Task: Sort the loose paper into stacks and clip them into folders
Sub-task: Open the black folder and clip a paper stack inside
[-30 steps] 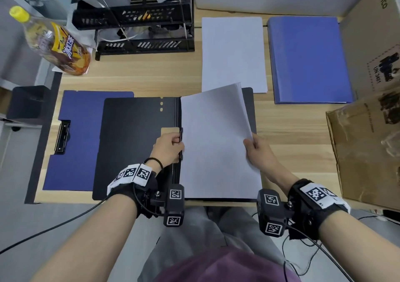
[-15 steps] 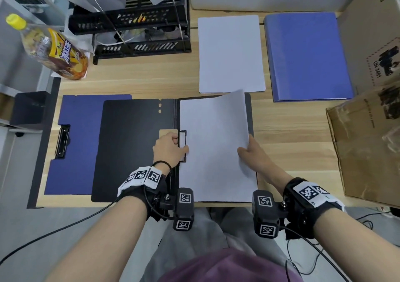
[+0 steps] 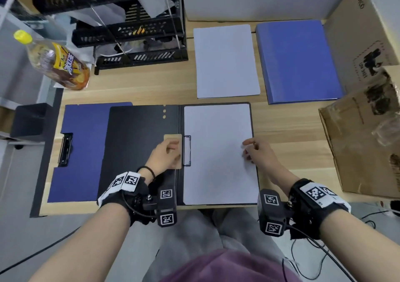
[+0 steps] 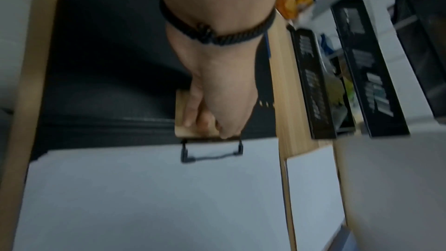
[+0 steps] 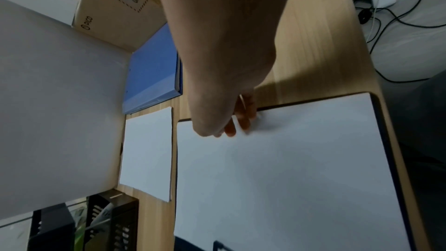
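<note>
black wrist straps with white coded tags sit behind each hand, black camera blocks beside them, trailing cables; a black hair tie circles the left wrist; purple top, grey trousers.

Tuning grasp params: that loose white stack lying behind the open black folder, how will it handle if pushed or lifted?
The loose paper stack looks thin, so probably light and floppy when lifted by one edge. Unclipped on the smooth wooden desk, pushed sheets will likely slide and fan apart.
</note>
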{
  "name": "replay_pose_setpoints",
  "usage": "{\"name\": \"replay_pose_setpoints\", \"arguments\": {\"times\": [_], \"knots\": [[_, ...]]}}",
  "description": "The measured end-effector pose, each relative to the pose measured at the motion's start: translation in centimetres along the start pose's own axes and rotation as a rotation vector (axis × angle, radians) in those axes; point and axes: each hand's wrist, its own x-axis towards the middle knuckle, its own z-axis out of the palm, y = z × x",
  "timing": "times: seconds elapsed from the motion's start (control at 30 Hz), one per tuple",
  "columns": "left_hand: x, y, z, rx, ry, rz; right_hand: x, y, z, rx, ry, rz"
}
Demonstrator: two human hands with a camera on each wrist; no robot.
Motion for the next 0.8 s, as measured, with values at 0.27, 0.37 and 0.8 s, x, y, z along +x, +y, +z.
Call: {"name": "replay_pose_setpoints", "arguments": {"times": [0.27, 0.37, 0.8], "knots": [[-4.5, -9.3, -7.5, 0.183, 0.424, -0.27, -1.9, -1.8, 7.3, -0.034, -0.344, 0.096], [-6.0, -12.1, -8.6, 0.098, 0.453, -0.408, -2.6, -1.7, 10.0, -0.052, -0.331, 0.113], [-9.1, -10.7, -15.5, -0.425, 0.195, -0.162, -3.7, -3.8, 15.7, -0.084, -0.272, 0.104]]}}
